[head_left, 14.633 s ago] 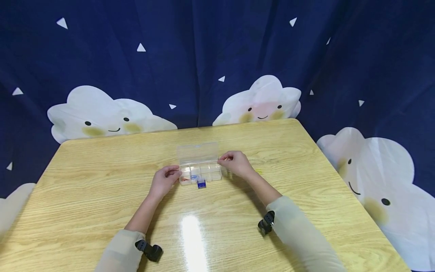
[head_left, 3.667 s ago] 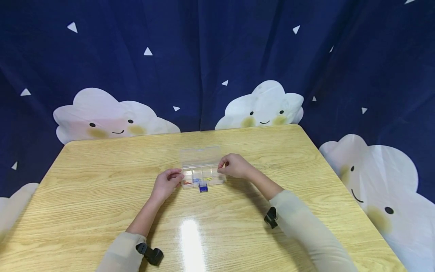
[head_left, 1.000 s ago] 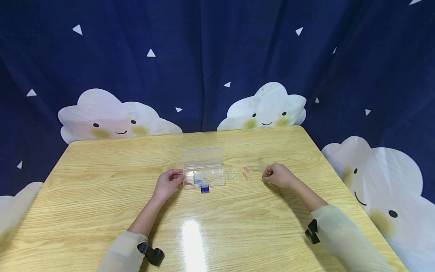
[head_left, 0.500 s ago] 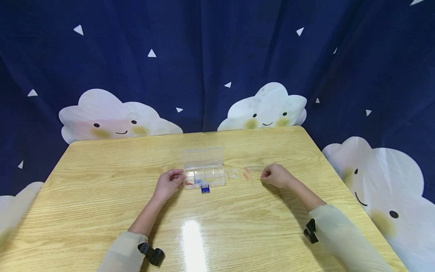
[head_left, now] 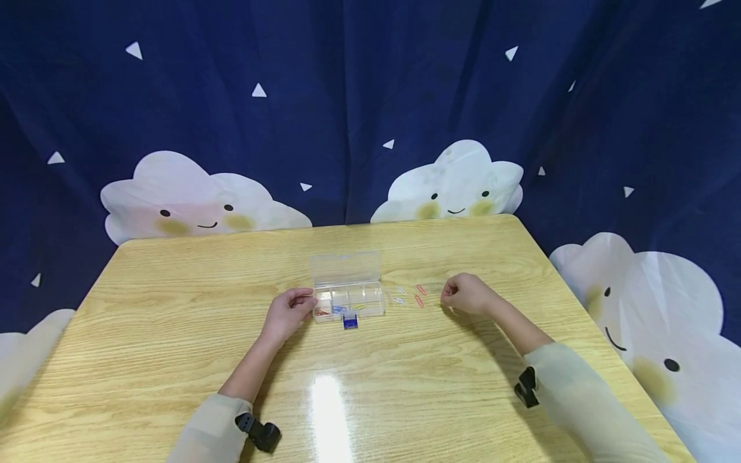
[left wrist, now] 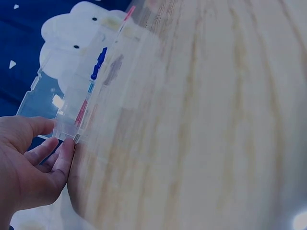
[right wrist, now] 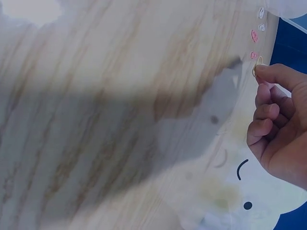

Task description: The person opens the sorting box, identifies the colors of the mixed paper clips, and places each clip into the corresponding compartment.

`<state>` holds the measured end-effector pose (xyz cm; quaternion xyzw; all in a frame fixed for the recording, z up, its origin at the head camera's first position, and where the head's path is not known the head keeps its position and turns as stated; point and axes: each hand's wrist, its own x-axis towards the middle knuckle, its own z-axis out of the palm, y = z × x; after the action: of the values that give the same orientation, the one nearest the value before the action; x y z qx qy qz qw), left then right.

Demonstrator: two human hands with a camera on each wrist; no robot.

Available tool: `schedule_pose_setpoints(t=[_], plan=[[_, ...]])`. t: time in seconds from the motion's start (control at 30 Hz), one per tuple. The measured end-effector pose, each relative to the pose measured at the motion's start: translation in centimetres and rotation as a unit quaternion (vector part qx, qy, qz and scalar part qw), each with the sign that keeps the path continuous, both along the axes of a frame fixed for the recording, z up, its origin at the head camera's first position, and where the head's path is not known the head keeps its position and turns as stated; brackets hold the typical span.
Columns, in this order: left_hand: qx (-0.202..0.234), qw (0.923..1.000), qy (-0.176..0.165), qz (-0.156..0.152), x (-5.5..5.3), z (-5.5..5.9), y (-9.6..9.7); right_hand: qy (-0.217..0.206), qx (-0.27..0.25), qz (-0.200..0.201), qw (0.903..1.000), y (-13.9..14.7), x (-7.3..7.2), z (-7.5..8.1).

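A clear plastic compartment box stands on the table with its lid raised at the back and a blue latch in front. Red clips, blue clips and yellow clips lie in separate compartments. My left hand grips the box's left end between thumb and fingers. Further right, my right hand pinches a yellow paper clip between thumb and index finger, the other fingers curled. The clip is mostly hidden in the head view.
Between the box and my right hand lie two white paper clips and two pink-red paper clips. The wooden table ends at a dark blue curtain with cloud prints.
A yellow clip came into the box between the two oldest frames. My right hand then left the box for the right side; lately it edges left with a yellow clip. My left hand stays.
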<state>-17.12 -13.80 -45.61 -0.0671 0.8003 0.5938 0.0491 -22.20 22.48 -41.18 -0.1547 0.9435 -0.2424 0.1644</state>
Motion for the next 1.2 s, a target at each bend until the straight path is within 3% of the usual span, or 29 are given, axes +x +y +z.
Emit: schedule_pose_setpoints(t=[0.5, 1.2], plan=[[0.004, 1.0, -0.006, 0.002, -0.1, 0.0, 0.1, -0.013, -0.004, 0.01, 0.9999, -1.7, -0.3, 0.6], [-0.001, 0.9999, -0.014, 0.0, -0.2, -0.2, -0.1, 0.002, 0.007, 0.03, 0.9995, -4.5, -1.1, 1.2]])
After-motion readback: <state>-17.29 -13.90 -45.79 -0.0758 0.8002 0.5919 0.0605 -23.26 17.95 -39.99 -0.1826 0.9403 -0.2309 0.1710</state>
